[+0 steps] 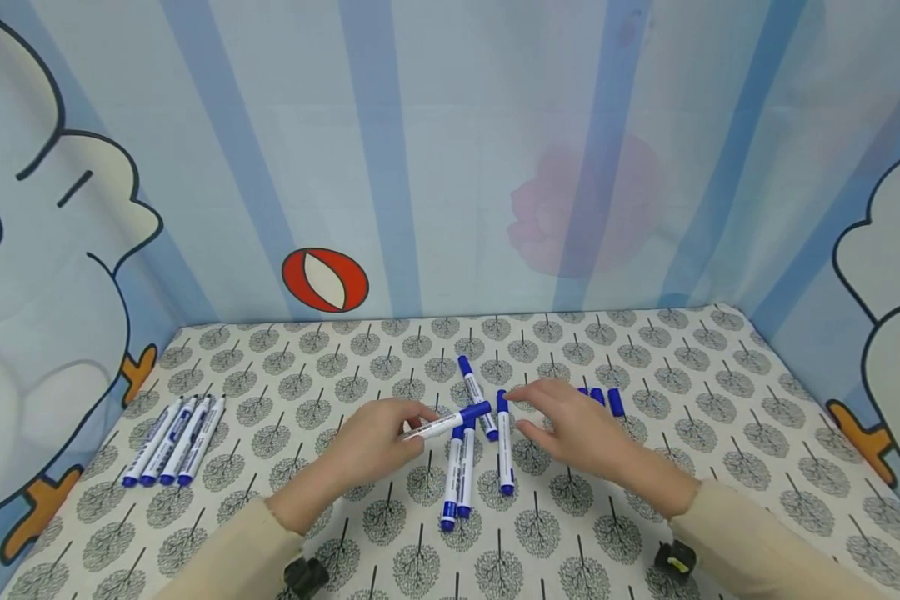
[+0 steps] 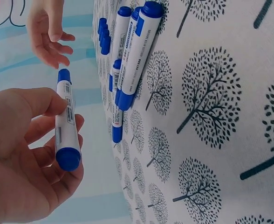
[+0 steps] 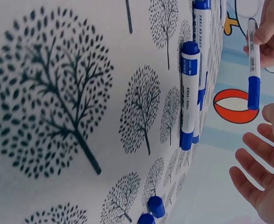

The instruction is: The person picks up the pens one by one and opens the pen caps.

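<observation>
My left hand (image 1: pixel 381 437) holds a white marker (image 2: pixel 68 121) with a blue cap between thumb and fingers, raised above the table. Its capped end points toward my right hand (image 1: pixel 581 429). The right hand has its fingers spread and holds nothing; in the right wrist view its fingertips are near the blue cap (image 3: pixel 254 93) but apart from it. Several capped markers lie below and between the hands: a pair (image 1: pixel 459 479) side by side, one upright in view (image 1: pixel 505 450), and a slanted one (image 1: pixel 474 387) farther back.
At the left, several uncapped markers (image 1: pixel 174 442) lie in a row with their dark tips away from me. Loose blue caps (image 1: pixel 615 402) stand in a row behind the right hand, partly hidden by it. A tree-patterned cloth (image 1: pixel 307 358) covers the table, with a printed curtain (image 1: pixel 465 167) behind.
</observation>
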`<state>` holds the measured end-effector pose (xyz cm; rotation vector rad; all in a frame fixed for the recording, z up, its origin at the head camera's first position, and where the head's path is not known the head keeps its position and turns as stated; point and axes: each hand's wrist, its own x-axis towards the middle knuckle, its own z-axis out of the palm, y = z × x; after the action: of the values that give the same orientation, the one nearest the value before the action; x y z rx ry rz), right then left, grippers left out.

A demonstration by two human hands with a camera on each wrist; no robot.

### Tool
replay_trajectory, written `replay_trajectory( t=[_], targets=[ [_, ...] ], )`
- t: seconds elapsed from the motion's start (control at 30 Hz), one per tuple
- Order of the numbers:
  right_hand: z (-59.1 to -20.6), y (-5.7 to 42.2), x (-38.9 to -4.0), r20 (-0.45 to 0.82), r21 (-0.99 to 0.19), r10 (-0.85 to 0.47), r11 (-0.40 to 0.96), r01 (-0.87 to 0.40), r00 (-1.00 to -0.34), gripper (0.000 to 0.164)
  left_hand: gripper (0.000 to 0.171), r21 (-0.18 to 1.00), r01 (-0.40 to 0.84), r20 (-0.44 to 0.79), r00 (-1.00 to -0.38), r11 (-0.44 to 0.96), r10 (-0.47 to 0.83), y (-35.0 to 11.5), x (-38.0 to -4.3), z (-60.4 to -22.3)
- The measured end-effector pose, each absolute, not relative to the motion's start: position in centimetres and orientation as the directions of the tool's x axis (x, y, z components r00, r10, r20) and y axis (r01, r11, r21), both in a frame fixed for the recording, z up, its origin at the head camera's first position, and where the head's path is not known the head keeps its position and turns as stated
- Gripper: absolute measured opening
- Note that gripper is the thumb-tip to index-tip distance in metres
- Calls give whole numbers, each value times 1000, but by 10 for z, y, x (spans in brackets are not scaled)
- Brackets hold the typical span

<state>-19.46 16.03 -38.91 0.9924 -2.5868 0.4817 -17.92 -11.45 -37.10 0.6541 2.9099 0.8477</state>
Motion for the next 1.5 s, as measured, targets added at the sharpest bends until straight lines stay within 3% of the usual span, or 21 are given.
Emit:
replay_trajectory(
  t=[0.53, 0.9, 1.5],
  targets=[
    [-389, 145, -188, 377, -186, -601, 696, -693, -705, 37, 28, 397, 552, 187, -831, 733, 524, -100, -179, -371],
    [-394, 140, -189, 383, -224, -594, 684, -695, -708, 31, 27, 379, 602, 257, -798, 703, 545, -95, -178, -374],
    [-396, 142, -188, 424, -249, -578, 666, -703, -698, 22, 21, 462, 536, 200, -839, 707, 505, -95, -179, -379]
  ],
)
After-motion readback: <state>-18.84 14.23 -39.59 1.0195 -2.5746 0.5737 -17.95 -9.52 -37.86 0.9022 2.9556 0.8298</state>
